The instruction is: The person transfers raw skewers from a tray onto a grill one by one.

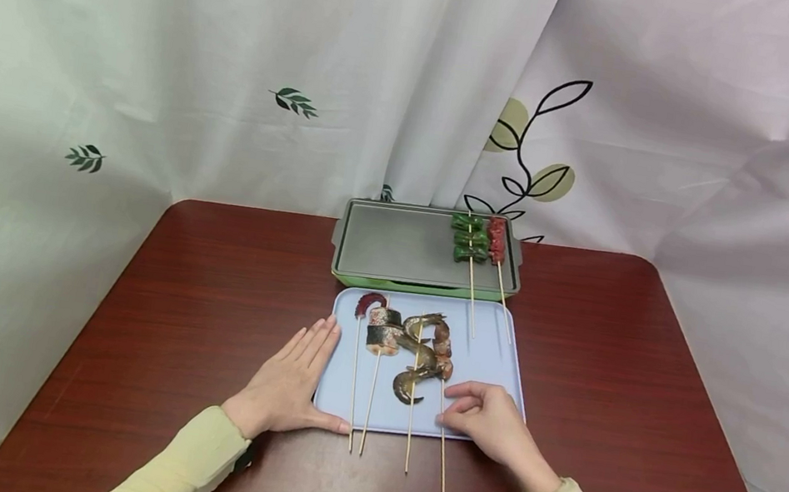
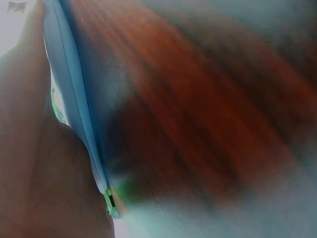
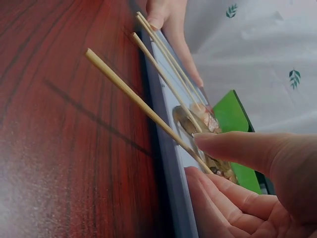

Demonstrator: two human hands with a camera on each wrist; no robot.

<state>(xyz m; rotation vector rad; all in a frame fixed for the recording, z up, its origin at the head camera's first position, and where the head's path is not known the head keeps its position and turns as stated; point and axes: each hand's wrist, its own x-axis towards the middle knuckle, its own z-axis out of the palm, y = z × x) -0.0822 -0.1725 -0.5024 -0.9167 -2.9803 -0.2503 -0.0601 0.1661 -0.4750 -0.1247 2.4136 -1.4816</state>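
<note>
The brown meat skewer [image 1: 444, 344] lies toward the right side of the blue tray [image 1: 488, 356], the rightmost of four skewers laid with their food on it. Its long axis runs away from the person, leaning a little left at the far end; the food lies in the tray's right half, and the bare stick crosses the tray's near edge and sticks out past it above the table [image 1: 223, 281]. The right hand [image 1: 491, 423] is the nearer, just to the right of that stick over the tray's near right part.

Its fingers are bent, thumb on one side of the stick and fingers on the other; a gap shows between them in the right wrist view, and I cannot tell whether they pinch the stick firmly. The left hand [image 1: 288, 378] lies flat with fingers straight along the tray's left edge, thumb out at its near edge, touching the tray.

Left of the brown meat on the tray come the prawn skewer [image 1: 426, 360], the fish skewer [image 1: 382, 337] and the dark red tentacle skewer [image 1: 368, 302]. Just beyond the tray's far edge stands a griddle [image 1: 396, 238], bearing a green pepper skewer [image 1: 471, 240] and a red meat skewer [image 1: 497, 242], whose sticks reach back over the tray.
</note>
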